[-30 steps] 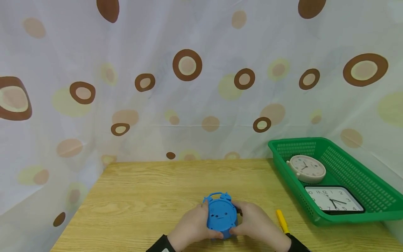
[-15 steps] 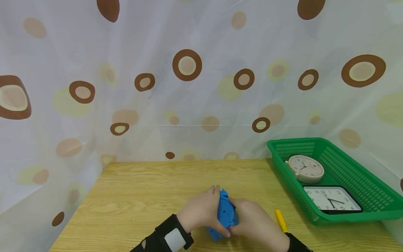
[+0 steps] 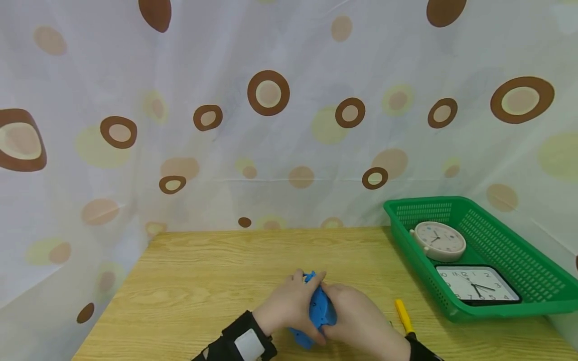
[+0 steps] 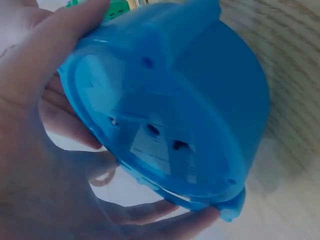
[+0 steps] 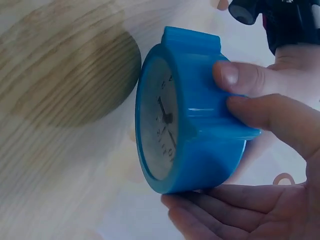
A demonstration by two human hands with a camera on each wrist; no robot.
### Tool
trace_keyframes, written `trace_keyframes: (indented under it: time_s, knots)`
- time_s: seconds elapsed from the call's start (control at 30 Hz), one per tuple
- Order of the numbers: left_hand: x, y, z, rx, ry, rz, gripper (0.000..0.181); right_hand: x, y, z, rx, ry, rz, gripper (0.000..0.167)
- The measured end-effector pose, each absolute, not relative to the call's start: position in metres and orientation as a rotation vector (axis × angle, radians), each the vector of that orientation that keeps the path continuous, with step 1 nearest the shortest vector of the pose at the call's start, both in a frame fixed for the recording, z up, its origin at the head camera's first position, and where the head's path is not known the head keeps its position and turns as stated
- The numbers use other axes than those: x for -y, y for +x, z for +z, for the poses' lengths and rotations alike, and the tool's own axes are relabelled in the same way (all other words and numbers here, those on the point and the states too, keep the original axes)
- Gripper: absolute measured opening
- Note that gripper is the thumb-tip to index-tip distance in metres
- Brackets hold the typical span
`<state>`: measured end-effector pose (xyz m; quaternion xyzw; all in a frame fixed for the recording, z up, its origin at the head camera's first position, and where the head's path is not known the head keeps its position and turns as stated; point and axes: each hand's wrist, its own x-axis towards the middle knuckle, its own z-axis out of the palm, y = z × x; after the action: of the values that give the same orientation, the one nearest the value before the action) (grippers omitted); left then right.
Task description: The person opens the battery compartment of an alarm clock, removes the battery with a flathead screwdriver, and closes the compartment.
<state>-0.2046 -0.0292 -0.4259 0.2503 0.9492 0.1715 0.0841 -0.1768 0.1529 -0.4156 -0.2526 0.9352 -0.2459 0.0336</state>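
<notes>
A blue twin-bell-style alarm clock [image 3: 321, 307] is held between both hands above the near part of the wooden table, turned partly edge-on in the head view. My left hand [image 3: 289, 307] grips its left side, thumb low and fingers spread over the top. On the other side my right hand [image 3: 356, 316] grips the right edge. The left wrist view shows the clock's blue back [image 4: 145, 125] with several small holes. In the right wrist view its white dial [image 5: 159, 120] with dark hands faces left, and both thumbs press the casing.
A green basket [image 3: 429, 281] stands at the right, holding a round cream clock [image 3: 440, 240] and a rectangular black-framed clock [image 3: 477, 285]. Beside my right wrist lies a tool with a yellow handle [image 3: 404, 316], its far end hidden. A patterned curtain [image 3: 271, 150] hangs behind the table [image 3: 226, 271].
The clock has turned from showing its back to the head camera to standing partly edge-on. My left hand has shifted up over its side and top; the right hand keeps its grip.
</notes>
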Motion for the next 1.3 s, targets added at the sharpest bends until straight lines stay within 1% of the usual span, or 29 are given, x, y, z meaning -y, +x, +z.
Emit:
trace_keyframes:
  time_s: [0.07, 0.13, 0.27, 0.37, 0.47, 0.6, 0.77, 0.9, 1.3]
  knots:
    - [0.034, -0.206, -0.426, -2.809, 0.734, 0.578, 0.121, -0.152, -0.176, -0.413, -2.875, -0.758, -0.768, 0.081]
    - [0.040, -0.207, -0.427, -2.781, 0.708, 0.661, 0.116, -0.153, -0.176, -0.411, -2.843, -0.716, -0.821, 0.080]
    - [0.053, -0.206, -0.427, -2.735, 0.615, 0.810, 0.113, -0.164, -0.183, -0.413, -2.675, -0.685, -1.036, 0.083]
    - [0.063, -0.205, -0.428, -2.708, 0.555, 0.903, 0.114, -0.173, -0.195, -0.428, -2.468, -0.705, -1.194, 0.087]
    - [0.069, -0.202, -0.429, -2.690, 0.542, 0.955, 0.114, -0.176, -0.209, -0.453, -2.258, -0.701, -1.271, 0.093]
    - [0.075, -0.198, -0.430, -2.696, 0.562, 0.989, 0.115, -0.168, -0.213, -0.475, -2.037, -0.645, -1.360, 0.094]
    - [0.081, -0.190, -0.438, -2.691, 0.587, 1.113, 0.115, -0.151, -0.203, -0.473, -1.864, -0.523, -1.509, 0.085]
    - [0.085, -0.187, -0.443, -2.684, 0.619, 1.203, 0.115, -0.147, -0.199, -0.467, -1.856, -0.456, -1.527, 0.079]
    - [0.101, -0.185, -0.441, -2.692, 0.559, 1.360, 0.112, -0.131, -0.198, -0.453, -2.055, -0.390, -1.559, 0.077]
